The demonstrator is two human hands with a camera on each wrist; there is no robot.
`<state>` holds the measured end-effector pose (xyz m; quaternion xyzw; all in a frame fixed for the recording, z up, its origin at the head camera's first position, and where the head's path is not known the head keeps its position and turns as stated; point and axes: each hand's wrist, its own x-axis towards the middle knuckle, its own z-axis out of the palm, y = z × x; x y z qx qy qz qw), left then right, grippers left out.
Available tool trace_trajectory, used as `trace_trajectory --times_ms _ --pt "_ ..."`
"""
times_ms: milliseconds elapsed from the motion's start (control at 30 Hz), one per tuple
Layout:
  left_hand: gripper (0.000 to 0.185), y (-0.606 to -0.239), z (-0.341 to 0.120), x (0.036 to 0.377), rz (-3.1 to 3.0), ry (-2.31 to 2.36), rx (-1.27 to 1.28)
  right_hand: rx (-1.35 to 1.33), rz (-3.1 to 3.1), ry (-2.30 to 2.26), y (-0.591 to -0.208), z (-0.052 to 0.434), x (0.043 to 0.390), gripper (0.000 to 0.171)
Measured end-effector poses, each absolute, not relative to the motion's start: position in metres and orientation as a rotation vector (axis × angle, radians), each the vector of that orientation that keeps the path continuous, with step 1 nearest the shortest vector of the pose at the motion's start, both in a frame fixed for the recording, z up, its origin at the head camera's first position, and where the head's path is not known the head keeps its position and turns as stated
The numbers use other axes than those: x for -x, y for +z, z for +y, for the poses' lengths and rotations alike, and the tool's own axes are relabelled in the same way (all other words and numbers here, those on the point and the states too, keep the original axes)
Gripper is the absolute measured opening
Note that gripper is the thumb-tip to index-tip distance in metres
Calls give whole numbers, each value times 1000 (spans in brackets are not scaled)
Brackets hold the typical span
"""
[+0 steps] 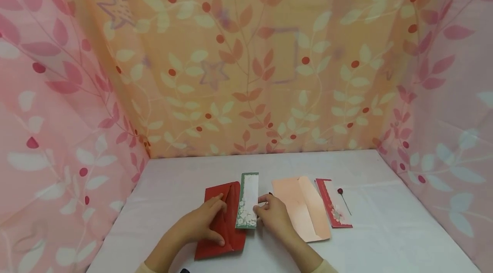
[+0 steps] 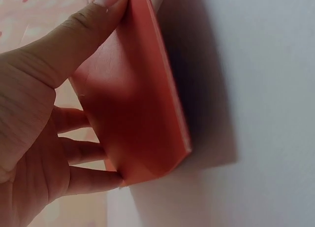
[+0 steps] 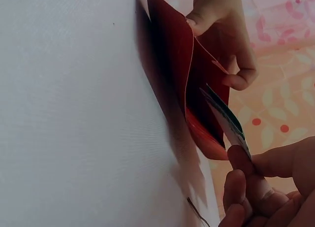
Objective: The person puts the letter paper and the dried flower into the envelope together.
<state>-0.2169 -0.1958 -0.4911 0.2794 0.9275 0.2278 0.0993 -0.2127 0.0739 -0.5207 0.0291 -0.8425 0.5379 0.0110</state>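
Note:
A red envelope (image 1: pixel 227 217) is tilted up off the white table, its mouth spread apart on the right side. My left hand (image 1: pixel 198 224) grips it, the thumb (image 2: pixel 93 20) on one face and the fingers along its far edge. Between thumb and fingers, my right hand (image 1: pixel 275 217) pinches a green-bordered card (image 1: pixel 249 196) with white flowers. In the right wrist view the card's leading edge (image 3: pixel 219 106) is at the envelope's open mouth; how far inside it reaches, I cannot tell.
A peach envelope (image 1: pixel 300 204) lies right of my right hand. Beyond it are a red-bordered card (image 1: pixel 333 204) and a small dark-red flower (image 1: pixel 340 191) on a thin stem. A thin dark stem (image 3: pixel 197 212) lies near my right hand. Patterned curtains (image 1: pixel 246 59) surround the table.

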Motion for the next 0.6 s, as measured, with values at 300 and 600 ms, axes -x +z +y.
trace_trajectory --times_ms 300,600 --pt "72 -495 -188 215 2743 698 -826 -121 -2665 1618 -523 70 208 32" --pt "73 -495 -184 213 2761 721 -808 -127 -2722 1474 -527 63 204 36"
